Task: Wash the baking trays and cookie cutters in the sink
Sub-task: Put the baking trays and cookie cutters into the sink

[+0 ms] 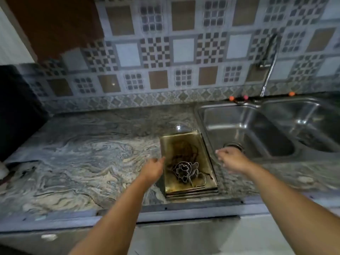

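Your left hand point(153, 170) and right hand point(232, 158) flank the stacked baking trays point(185, 155) at frame centre, fingers loose and holding nothing, probably set to lift. The stack sits on the surface point(82, 153) beside the sink point(248, 129), long axis running toward the wall, with the cookie cutters point(185, 171) piled at its near end.

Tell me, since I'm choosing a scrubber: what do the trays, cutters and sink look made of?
Baking trays: apparently thin metal, dull yellowish with dark burnt-on stains; the alloy is unclear.
Cookie cutters: thin bright metal strip, bent into shapes, shiny.
Sink: stainless steel by its look, a brushed grey sheen with soft reflections.
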